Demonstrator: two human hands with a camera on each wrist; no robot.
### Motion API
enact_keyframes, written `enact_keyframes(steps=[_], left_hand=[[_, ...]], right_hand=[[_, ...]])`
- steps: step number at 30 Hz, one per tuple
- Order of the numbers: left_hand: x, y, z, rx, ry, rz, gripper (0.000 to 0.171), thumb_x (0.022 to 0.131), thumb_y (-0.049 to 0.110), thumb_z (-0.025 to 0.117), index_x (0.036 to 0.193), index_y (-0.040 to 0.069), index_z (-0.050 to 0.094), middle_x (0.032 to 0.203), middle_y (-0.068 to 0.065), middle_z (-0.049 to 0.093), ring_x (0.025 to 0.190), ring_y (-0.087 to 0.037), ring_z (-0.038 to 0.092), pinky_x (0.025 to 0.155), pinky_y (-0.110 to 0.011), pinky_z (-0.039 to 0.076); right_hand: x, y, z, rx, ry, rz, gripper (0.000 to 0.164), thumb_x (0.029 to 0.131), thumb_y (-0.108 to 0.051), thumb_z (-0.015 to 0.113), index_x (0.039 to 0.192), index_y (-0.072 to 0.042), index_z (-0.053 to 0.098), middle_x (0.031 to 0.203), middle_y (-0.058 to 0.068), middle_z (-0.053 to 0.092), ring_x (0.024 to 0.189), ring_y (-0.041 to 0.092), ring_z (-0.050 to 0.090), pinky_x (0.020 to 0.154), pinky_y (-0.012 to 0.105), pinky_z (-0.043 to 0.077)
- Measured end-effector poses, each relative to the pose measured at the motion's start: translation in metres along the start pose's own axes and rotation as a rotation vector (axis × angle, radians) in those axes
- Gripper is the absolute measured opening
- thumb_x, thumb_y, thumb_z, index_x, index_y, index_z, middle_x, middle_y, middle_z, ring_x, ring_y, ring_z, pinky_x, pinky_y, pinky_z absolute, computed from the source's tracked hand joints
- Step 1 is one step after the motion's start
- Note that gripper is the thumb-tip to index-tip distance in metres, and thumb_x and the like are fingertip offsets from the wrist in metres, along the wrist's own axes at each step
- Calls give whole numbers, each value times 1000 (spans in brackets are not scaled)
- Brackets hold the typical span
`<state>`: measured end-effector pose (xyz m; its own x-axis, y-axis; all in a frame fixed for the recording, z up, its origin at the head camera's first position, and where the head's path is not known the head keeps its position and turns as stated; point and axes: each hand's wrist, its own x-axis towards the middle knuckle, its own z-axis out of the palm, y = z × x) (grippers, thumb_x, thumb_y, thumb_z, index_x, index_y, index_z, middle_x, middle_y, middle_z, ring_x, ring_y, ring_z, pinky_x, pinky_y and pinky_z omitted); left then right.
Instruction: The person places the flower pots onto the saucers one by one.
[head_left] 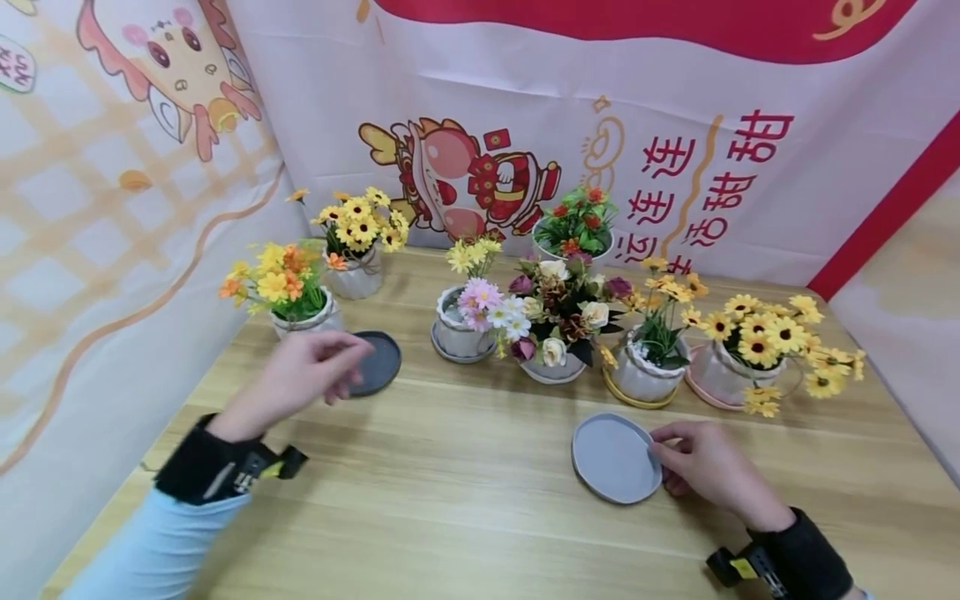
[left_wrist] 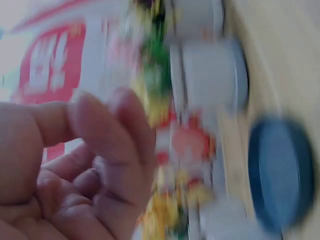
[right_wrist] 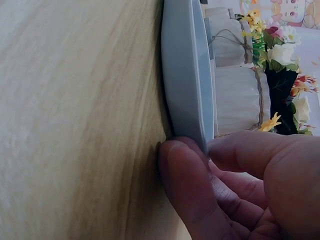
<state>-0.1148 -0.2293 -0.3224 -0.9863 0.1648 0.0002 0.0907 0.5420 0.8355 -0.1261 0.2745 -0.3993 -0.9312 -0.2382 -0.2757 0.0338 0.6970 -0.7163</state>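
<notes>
At the right front of the table, my right hand (head_left: 712,467) pinches the rim of a light grey saucer (head_left: 617,458). The right wrist view shows the thumb and a finger on the edge of this saucer (right_wrist: 182,70), which is close to the tabletop. My left hand (head_left: 296,375) is over the left side of the table, its fingers loosely bent with nothing between them. A dark saucer (head_left: 378,365) lies just beyond it, partly covered by the hand in the head view. The left wrist view is blurred, with the dark saucer (left_wrist: 281,175) apart from the fingers.
Behind the left hand are pots of orange-yellow flowers (head_left: 281,279) and yellow daisies (head_left: 360,225). Pots of pink-and-white flowers (head_left: 461,333), roses (head_left: 558,321), yellow flowers (head_left: 652,367) and daisies (head_left: 731,375) stand on saucers, with a red-flowered pot (head_left: 573,229) by the back cloth (head_left: 480,92).
</notes>
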Motion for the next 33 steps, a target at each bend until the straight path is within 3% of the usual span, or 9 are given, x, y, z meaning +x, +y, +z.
enact_keyframes(steps=[6, 10, 14, 18, 23, 30, 33], left_hand=[[-9, -45, -56, 44, 129, -178, 43, 106, 27, 48, 130, -8, 56, 92, -21, 68, 71, -25, 68, 63, -35, 61], [-4, -75, -78, -29, 161, -287, 55, 107, 26, 40, 145, -13, 34, 96, -20, 68, 73, -21, 69, 66, -34, 61], [11, -93, -90, -119, 160, -339, 67, 108, 33, 38, 150, -14, 16, 97, -14, 68, 77, -17, 70, 72, -32, 61], [26, -98, -97, -172, 141, -348, 66, 107, 32, 39, 148, -15, 19, 91, -9, 69, 76, -16, 70, 75, -33, 61], [37, -94, -103, -180, 109, -390, 49, 105, 23, 41, 134, -16, 35, 80, -5, 69, 72, -15, 70, 73, -34, 61], [49, -92, -111, -110, 49, -371, 49, 104, 11, 41, 143, -14, 25, 75, -8, 69, 66, -17, 70, 69, -36, 62], [55, -90, -112, -97, 42, -353, 48, 101, 6, 44, 143, -10, 28, 72, -9, 67, 62, -18, 69, 65, -38, 62]], right_hand=[[-3, 1, -1, 0, 10, 27, 26, 96, -14, 64, 115, 4, 68, 72, 4, 66, 62, 20, 65, 52, 31, 57], [-3, 0, -1, 5, 16, 35, 25, 96, -12, 65, 115, 3, 69, 71, 4, 66, 62, 20, 65, 52, 31, 58], [-4, -1, -1, 7, 13, 43, 25, 96, -13, 65, 115, 3, 69, 71, 4, 66, 62, 20, 65, 52, 31, 58], [-2, -1, -1, 7, 11, 31, 27, 96, -15, 65, 116, 3, 68, 71, 4, 66, 61, 20, 65, 52, 32, 58], [0, -2, -1, 12, 7, 30, 26, 96, -14, 65, 116, 3, 68, 71, 4, 66, 62, 20, 65, 52, 32, 58], [0, -2, -2, 9, 3, 20, 27, 96, -15, 65, 115, 4, 68, 72, 4, 66, 61, 20, 64, 52, 32, 57], [-1, -1, -1, 12, 6, 34, 26, 96, -14, 65, 115, 4, 68, 71, 4, 66, 61, 20, 64, 52, 32, 57]])
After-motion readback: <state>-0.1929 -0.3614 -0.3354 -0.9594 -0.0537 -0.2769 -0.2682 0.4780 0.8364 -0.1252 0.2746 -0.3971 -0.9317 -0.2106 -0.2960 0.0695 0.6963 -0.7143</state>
